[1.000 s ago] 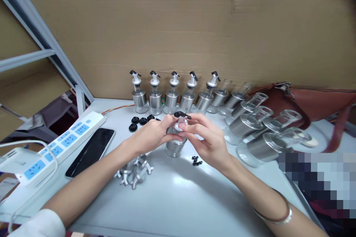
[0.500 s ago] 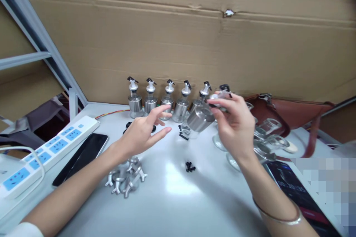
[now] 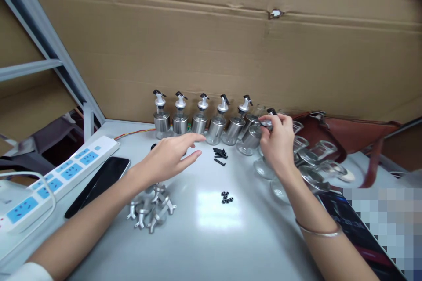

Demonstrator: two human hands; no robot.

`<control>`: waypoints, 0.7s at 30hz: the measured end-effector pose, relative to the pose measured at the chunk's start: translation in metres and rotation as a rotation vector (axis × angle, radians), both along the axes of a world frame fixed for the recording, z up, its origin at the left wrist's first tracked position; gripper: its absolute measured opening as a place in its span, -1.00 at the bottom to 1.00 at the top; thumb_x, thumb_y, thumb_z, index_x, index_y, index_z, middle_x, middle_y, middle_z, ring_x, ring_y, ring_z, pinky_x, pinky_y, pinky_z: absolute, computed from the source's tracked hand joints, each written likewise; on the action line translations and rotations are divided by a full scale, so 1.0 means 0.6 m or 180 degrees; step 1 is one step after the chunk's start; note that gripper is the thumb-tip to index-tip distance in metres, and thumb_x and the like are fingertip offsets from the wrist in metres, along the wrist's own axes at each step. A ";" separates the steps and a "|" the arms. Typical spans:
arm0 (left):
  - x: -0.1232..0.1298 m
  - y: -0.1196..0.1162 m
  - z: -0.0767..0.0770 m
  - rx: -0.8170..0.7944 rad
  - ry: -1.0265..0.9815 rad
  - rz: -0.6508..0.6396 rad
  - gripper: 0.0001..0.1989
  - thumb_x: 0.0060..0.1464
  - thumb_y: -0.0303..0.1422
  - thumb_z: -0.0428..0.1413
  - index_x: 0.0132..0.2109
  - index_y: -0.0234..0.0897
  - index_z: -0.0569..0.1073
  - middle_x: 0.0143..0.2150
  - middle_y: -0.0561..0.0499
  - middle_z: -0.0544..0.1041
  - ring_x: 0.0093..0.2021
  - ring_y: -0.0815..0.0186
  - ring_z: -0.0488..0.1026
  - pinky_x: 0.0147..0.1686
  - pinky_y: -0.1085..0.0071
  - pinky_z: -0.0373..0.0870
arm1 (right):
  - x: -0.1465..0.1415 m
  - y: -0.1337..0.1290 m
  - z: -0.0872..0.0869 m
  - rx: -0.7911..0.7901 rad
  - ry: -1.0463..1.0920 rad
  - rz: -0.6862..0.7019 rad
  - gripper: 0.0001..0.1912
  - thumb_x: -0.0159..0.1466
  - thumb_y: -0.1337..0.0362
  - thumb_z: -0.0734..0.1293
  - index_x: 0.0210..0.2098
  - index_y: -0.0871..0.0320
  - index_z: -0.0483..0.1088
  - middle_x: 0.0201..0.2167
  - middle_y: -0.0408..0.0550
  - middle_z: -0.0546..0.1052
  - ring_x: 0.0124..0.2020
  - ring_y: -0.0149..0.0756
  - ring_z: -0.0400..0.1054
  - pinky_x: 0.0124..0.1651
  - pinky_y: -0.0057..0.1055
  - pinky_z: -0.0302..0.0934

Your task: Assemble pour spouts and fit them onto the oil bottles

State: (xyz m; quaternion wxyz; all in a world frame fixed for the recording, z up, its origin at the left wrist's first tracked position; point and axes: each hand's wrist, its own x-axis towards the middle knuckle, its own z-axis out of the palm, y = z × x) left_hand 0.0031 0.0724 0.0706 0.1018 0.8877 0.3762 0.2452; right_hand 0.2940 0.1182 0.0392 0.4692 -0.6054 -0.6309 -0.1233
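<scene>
My right hand [image 3: 278, 140] is closed round the pourer top of a glass oil bottle with a steel sleeve [image 3: 250, 139]; the bottle's base is at the table, at the right end of a row. Several similar bottles stand in that row, among them one at the left end [image 3: 161, 121], with silver spouts and black flip levers. My left hand [image 3: 173, 158] hovers with fingers stretched apart, holding nothing. Below it lies a heap of silver spout parts [image 3: 153, 208]. Black lever pieces [image 3: 220, 154] and small black caps [image 3: 226, 197] lie on the table.
Clear glass bottles with steel sleeves [image 3: 313, 173] lie at the right, beside a brown leather bag [image 3: 356, 134] and a phone [image 3: 356, 232]. At the left are a white power strip [image 3: 62, 180] and a dark phone [image 3: 99, 184]. A cardboard wall [image 3: 198, 44] stands behind.
My right hand has carried the bottle back and right, from tilted in the air to the end of the row. My left hand has barely moved and stays open.
</scene>
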 end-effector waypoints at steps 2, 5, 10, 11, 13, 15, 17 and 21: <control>-0.003 0.003 0.000 -0.0127 0.0146 0.0059 -0.71 0.29 -0.32 -0.06 0.11 -0.23 0.31 0.09 -0.09 0.50 -0.02 0.16 0.52 -0.05 0.20 0.46 | 0.002 0.004 -0.002 0.0024 0.0014 -0.0032 -0.74 0.14 0.48 0.18 -0.24 0.13 0.38 -0.10 0.10 0.28 -0.02 -0.07 0.30 0.03 -0.10 0.23; -0.010 0.010 -0.003 -0.0274 0.0411 0.0110 -0.70 0.30 -0.30 -0.07 0.13 -0.21 0.29 0.14 -0.09 0.45 0.09 0.12 0.44 0.04 0.16 0.39 | 0.001 0.000 0.003 0.0089 -0.0002 -0.0035 -0.75 0.15 0.47 0.18 -0.20 0.14 0.34 0.06 0.15 0.19 0.14 0.00 0.18 0.14 -0.02 0.14; -0.029 0.026 -0.006 -0.0512 0.0737 0.0193 -0.70 0.31 -0.27 -0.09 0.13 -0.17 0.29 0.16 -0.08 0.41 0.10 0.12 0.41 0.04 0.22 0.35 | -0.027 -0.019 0.014 0.0297 -0.0459 0.0133 -0.78 0.24 0.37 0.21 -0.11 0.21 0.33 0.11 0.26 0.19 0.21 0.07 0.10 0.14 -0.01 0.14; -0.032 0.029 -0.007 -0.0585 0.0779 0.0211 -0.70 0.31 -0.26 -0.10 0.13 -0.16 0.29 0.14 -0.07 0.41 0.09 0.13 0.41 0.03 0.23 0.35 | -0.035 -0.021 0.010 0.0099 -0.0624 0.0321 -0.79 0.27 0.37 0.18 -0.12 0.21 0.35 0.01 0.24 0.29 0.10 0.02 0.21 0.09 -0.05 0.19; -0.040 0.034 -0.010 -0.0742 0.0897 0.0251 -0.69 0.31 -0.25 -0.11 0.14 -0.15 0.29 0.13 -0.07 0.42 0.08 0.13 0.42 0.02 0.25 0.34 | -0.050 -0.020 -0.006 -0.0460 -0.0916 0.0755 -0.78 0.31 0.38 0.13 -0.15 0.18 0.38 -0.19 0.13 0.43 -0.12 -0.08 0.34 -0.02 -0.13 0.26; -0.045 0.037 -0.015 -0.0875 0.1025 0.0272 -0.68 0.30 -0.25 -0.10 0.14 -0.15 0.30 0.13 -0.07 0.43 0.08 0.12 0.42 0.03 0.26 0.32 | -0.061 -0.014 -0.030 -0.0810 -0.1090 0.1004 -0.77 0.32 0.35 0.15 -0.17 0.15 0.42 -0.27 0.07 0.48 -0.20 -0.09 0.36 -0.10 -0.17 0.30; -0.050 0.040 -0.021 -0.0973 0.1114 0.0248 -0.68 0.29 -0.27 -0.09 0.14 -0.13 0.31 0.14 -0.06 0.42 0.08 0.13 0.42 0.04 0.28 0.31 | -0.067 -0.006 -0.055 -0.1007 -0.1187 0.1126 -0.74 0.33 0.31 0.16 -0.11 0.14 0.44 -0.24 0.07 0.50 -0.18 -0.08 0.37 -0.10 -0.17 0.32; -0.058 0.042 -0.020 -0.1049 0.1230 0.0209 -0.66 0.28 -0.36 -0.14 0.13 -0.13 0.33 0.16 -0.05 0.40 0.09 0.16 0.40 0.06 0.31 0.29 | -0.068 0.008 -0.084 -0.1222 -0.1237 0.1185 -0.65 0.37 0.26 0.14 0.06 0.16 0.40 -0.06 0.16 0.46 -0.03 -0.02 0.35 0.02 -0.11 0.29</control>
